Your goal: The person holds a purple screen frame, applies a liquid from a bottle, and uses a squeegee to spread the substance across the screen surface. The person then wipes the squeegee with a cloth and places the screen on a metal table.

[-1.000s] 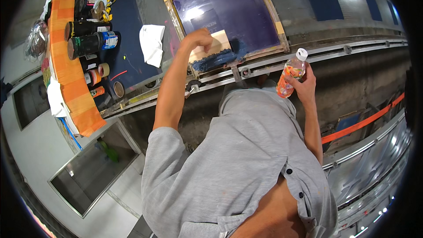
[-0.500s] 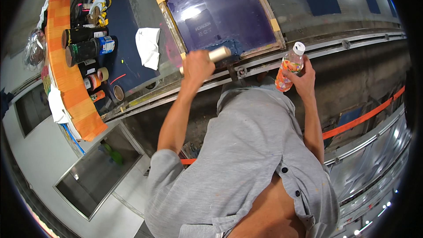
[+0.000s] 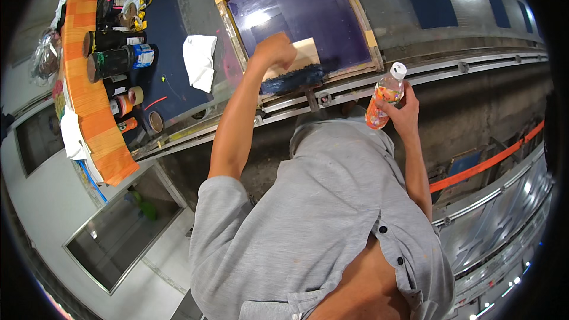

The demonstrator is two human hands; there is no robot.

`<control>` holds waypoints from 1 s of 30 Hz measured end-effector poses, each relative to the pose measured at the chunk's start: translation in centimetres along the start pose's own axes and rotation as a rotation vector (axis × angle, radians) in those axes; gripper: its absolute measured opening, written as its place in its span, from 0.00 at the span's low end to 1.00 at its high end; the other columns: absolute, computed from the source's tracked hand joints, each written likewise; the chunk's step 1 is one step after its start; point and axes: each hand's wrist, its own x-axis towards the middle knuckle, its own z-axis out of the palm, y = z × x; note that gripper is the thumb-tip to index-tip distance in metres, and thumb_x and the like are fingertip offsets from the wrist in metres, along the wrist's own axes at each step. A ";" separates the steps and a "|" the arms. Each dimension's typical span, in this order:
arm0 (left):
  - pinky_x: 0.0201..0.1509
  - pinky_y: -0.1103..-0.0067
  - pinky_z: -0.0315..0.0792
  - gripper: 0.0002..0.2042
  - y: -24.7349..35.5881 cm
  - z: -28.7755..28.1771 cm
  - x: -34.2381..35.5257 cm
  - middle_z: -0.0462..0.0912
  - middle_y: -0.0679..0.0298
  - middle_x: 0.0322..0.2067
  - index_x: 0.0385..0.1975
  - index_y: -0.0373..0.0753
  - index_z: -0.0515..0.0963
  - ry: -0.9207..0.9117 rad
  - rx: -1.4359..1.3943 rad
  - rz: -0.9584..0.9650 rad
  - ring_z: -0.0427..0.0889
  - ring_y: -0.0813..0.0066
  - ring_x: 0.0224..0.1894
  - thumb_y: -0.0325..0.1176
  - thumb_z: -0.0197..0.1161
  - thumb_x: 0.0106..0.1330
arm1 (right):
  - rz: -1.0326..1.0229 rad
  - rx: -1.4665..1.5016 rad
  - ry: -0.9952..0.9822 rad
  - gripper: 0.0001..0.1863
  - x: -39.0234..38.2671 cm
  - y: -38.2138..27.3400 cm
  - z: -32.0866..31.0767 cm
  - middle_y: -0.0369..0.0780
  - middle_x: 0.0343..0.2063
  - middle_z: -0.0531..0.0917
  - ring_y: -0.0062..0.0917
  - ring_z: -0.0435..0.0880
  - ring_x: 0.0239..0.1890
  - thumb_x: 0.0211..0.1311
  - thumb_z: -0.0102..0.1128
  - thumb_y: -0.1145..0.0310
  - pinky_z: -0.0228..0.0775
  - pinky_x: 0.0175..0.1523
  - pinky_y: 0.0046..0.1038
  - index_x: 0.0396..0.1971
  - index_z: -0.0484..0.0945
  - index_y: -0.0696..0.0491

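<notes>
My left hand (image 3: 274, 51) is closed on a pale wooden squeegee (image 3: 306, 53) at the near end of a purple screen-printing screen (image 3: 314, 6) in a taped frame. Thick dark blue ink (image 3: 296, 80) lies along the squeegee's lower edge. My right hand (image 3: 405, 112) grips a clear plastic bottle (image 3: 388, 95) with a white cap and a colourful orange label, held upright just beyond the frame's near right corner. A white cloth (image 3: 199, 59) lies just left of the screen.
Black ink jars (image 3: 112, 62), tape rolls (image 3: 135, 95) and cans stand beside an orange board (image 3: 115, 148) at left. A metal rail (image 3: 427, 71) runs along the table's near edge. Dark blue panels (image 3: 428, 1) lie on the grey table at right. An orange strip (image 3: 486, 160) crosses lower right.
Half a second ago my left hand was lower, with the squeegee tilted up off the ink; it has moved back up onto the screen. The bottle has shifted slightly down and left.
</notes>
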 end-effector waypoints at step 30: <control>0.46 0.67 0.73 0.21 -3.6 1.5 3.4 0.79 0.45 0.40 0.30 0.28 0.80 -0.067 -0.205 0.031 0.78 0.50 0.43 0.25 0.66 0.28 | 0.106 0.048 0.015 0.31 -1.3 0.9 -0.6 0.40 0.39 0.82 0.21 0.81 0.41 0.44 0.74 0.70 0.72 0.49 0.25 0.49 0.71 0.63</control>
